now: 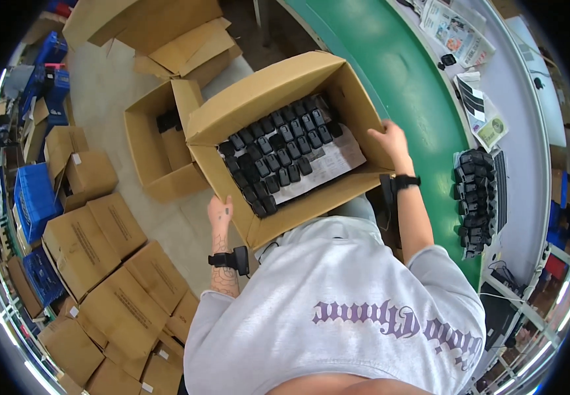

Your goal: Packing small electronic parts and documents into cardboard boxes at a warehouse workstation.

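Observation:
Tilted in front of my body is an open cardboard box [268,89]. Several small black plastic pieces [285,157] lie inside it in rough rows, on a printed paper sheet [337,163] that shows bare at the right. My left hand [220,212] grips the box's near left corner, its thumb by the edge and the other fingers partly hidden. At the right wall, my right hand [390,139] holds the upper edge, thumb over the rim and the other fingers behind the cardboard. Both wrists wear black straps with a small module.
Another open cardboard box [150,141] with some black pieces stands on the floor at left, near loose flaps [186,49]. Closed cartons [123,299] pile up at lower left beside blue bins [35,201]. The green-topped bench [390,72] at right bears clustered black parts [474,201].

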Tool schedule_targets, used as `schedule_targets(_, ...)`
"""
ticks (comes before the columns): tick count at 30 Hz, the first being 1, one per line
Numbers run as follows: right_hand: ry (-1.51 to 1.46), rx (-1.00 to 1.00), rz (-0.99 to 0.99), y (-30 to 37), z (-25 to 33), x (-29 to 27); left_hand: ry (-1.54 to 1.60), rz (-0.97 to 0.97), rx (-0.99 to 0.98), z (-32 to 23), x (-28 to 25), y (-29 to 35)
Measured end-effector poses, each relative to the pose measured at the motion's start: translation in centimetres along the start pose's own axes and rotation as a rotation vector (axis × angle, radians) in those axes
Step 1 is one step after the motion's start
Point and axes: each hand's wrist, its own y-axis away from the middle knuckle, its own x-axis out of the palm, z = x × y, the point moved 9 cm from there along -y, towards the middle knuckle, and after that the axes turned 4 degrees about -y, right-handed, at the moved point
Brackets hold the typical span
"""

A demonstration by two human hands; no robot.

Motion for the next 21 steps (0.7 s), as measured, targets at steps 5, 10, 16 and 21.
schedule_targets(5, 0.211, 0.191, 0.363, 0.4, -4.0, 5.6, -0.021, -0.060, 0.264, -0.9, -0.9, 0.0)
schedule_targets(10, 0.163, 0.201, 0.395, -0.5, -4.0, 6.3, -0.011, -0.067, 0.174, -0.4, -0.9, -0.2)
schedule_targets(16, 0.152, 0.059, 0.432, 0.1, -4.0, 6.7, -0.079, -0.055, 0.252, -1.0, -0.5, -1.9)
schedule_targets(21, 0.102, 0.121, 0.447, 2.4, -5.4, 5.5, -0.124, -0.040, 0.272, -2.5, -1.7, -1.6)
